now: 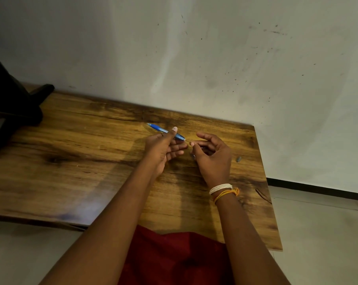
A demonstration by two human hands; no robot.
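The person's left hand (pixel 163 147) holds a blue pen (pixel 162 130) just above the wooden table (pixel 91 153). The thumb presses on the barrel, the fingers curl under it, and the writing end points right. The right hand (pixel 213 155) meets that end, thumb and forefinger pinched on a thin piece (pixel 188 141) sticking out of the barrel. It is probably the ink refill, though it is too fine here to be sure. The other right fingers are loosely curled. A small grey part (pixel 238 159), perhaps the pen's tip cone, lies on the table just right of that hand.

The step in hand looks like sliding the thin piece in or out of the barrel. To do it well, the left hand should hold the barrel steady while the right moves straight along the barrel's line, so the piece does not bend. A light pinch close to the barrel gives most control. The grey part could roll, so the right wrist should avoid brushing it.
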